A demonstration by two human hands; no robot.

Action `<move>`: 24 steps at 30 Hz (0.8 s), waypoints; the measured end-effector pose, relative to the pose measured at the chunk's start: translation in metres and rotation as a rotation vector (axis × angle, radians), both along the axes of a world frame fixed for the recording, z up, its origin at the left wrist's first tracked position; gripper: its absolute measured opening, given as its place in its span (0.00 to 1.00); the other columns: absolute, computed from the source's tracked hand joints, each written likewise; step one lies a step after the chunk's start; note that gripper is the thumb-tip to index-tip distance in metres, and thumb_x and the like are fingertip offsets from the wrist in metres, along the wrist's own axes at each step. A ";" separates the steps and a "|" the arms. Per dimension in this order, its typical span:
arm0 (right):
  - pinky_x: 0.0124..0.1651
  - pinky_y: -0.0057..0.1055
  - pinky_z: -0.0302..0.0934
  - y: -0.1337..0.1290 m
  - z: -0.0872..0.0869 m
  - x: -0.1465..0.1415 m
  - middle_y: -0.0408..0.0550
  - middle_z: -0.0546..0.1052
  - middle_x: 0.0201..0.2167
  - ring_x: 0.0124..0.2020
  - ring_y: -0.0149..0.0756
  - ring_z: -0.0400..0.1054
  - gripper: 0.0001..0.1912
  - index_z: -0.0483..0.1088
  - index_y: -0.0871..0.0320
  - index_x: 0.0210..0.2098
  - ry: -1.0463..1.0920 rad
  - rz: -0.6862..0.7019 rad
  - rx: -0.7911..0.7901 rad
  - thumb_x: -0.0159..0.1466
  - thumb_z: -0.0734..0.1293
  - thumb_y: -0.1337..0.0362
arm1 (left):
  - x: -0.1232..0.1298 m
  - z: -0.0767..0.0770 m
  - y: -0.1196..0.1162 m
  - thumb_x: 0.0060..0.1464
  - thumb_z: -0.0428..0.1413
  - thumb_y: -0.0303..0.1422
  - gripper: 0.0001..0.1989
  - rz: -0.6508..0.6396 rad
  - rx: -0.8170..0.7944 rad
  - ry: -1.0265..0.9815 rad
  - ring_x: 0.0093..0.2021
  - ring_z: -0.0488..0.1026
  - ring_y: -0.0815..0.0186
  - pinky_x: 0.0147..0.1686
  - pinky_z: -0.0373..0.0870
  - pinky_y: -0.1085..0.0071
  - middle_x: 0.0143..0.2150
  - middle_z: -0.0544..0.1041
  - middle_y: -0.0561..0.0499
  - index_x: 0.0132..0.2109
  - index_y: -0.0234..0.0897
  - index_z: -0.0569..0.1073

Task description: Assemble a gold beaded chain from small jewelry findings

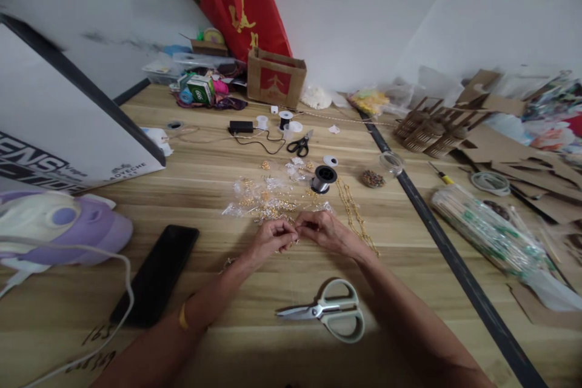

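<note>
Both hands, left point(278, 236) and right point(318, 229), meet mid-desk point(227, 315), fingertips pinched; whether gripping anything, I cannot tell.

The bag point(248, 9) is bright red with yellow-gold markings, and the paper box point(276, 80) is brown with a red square on its front. The scissors point(342, 310) have pale grey-green handles and silver blades; the smaller scissors point(299, 145) have black handles. The iron point(91, 227) is purple and cream, the phone point(157, 276) black. The chain point(352, 212) is gold, and the table point(227, 339) shows light brown wood grain with darker streaks.
</note>
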State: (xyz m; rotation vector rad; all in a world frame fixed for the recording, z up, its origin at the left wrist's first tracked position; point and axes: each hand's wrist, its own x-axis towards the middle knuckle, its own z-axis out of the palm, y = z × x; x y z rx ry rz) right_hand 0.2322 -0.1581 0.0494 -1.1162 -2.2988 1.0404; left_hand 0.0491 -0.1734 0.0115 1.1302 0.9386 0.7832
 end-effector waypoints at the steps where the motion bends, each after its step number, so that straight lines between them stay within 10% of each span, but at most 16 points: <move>1: 0.27 0.22 0.52 0.000 -0.001 0.000 0.41 0.70 0.23 0.23 0.26 0.59 0.07 0.71 0.62 0.31 0.004 0.001 -0.002 0.63 0.62 0.67 | 0.000 0.000 0.000 0.41 0.62 0.38 0.13 -0.001 0.000 0.006 0.19 0.62 0.75 0.19 0.58 0.78 0.19 0.68 0.56 0.26 0.33 0.71; 24: 0.25 0.22 0.49 0.001 0.001 0.000 0.39 0.66 0.20 0.22 0.25 0.56 0.05 0.69 0.62 0.31 0.018 -0.087 -0.059 0.61 0.63 0.67 | 0.003 -0.006 0.000 0.41 0.60 0.36 0.10 0.026 0.031 0.110 0.17 0.60 0.75 0.16 0.55 0.79 0.18 0.68 0.56 0.25 0.32 0.74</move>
